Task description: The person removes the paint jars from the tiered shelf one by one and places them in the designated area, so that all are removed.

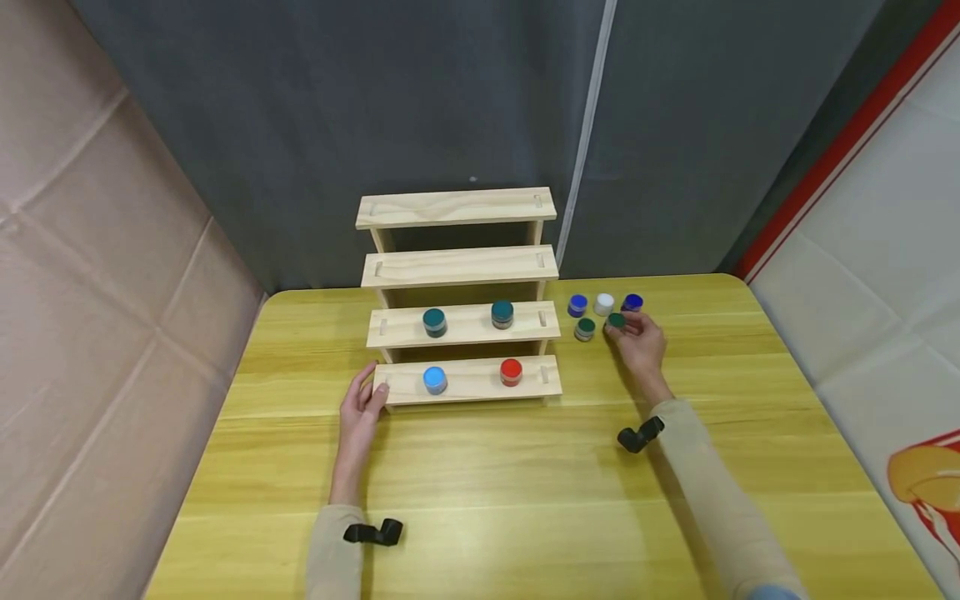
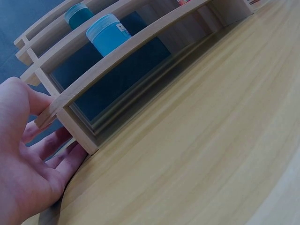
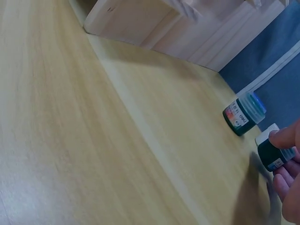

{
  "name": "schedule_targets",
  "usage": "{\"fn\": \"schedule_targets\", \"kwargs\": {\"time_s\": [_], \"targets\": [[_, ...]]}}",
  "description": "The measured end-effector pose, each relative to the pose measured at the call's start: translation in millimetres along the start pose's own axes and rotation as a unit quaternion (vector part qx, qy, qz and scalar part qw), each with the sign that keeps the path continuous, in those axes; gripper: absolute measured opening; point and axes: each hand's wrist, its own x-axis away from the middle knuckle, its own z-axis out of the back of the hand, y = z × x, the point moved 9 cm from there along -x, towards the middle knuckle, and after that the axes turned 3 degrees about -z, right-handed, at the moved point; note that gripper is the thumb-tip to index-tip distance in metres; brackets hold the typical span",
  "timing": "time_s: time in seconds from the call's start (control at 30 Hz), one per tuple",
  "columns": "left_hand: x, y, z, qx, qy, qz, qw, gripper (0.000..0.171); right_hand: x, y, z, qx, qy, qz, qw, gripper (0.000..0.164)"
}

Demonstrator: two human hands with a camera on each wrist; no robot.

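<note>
A wooden stepped rack stands on the table. My left hand holds the left end of its lowest step, with the thumb at the board's end and the fingers beside the side support. A light blue paint jar and a red one sit on that step. Two teal jars, one left and one right, occupy the step above. To the right of the rack, my right hand pinches a dark green paint jar between thumb and fingers.
Around the right hand stand another dark green jar, a blue jar, a white jar and a dark blue jar. A grey curtain hangs behind the table.
</note>
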Motion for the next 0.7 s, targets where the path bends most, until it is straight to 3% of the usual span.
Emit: {"fn": "schedule_targets", "kwargs": {"time_s": [0.37, 0.57, 0.7], "targets": [[-0.1, -0.6, -0.7, 0.005, 0.001, -0.01, 0.9999, 0.05, 0, 7, -4, -0.016, -0.003, -0.005, 1.0, 0.044], [1.5, 1.7, -0.8, 0.001, -0.003, 0.008, 1.0, 0.05, 4, -13, 3, -0.023, 0.012, 0.041, 0.999, 0.043], [-0.1, -0.1, 0.5, 0.003, 0.001, 0.0, 1.0, 0.049, 11, -33, 6, -0.039, 0.011, 0.072, 0.997, 0.04]]}}
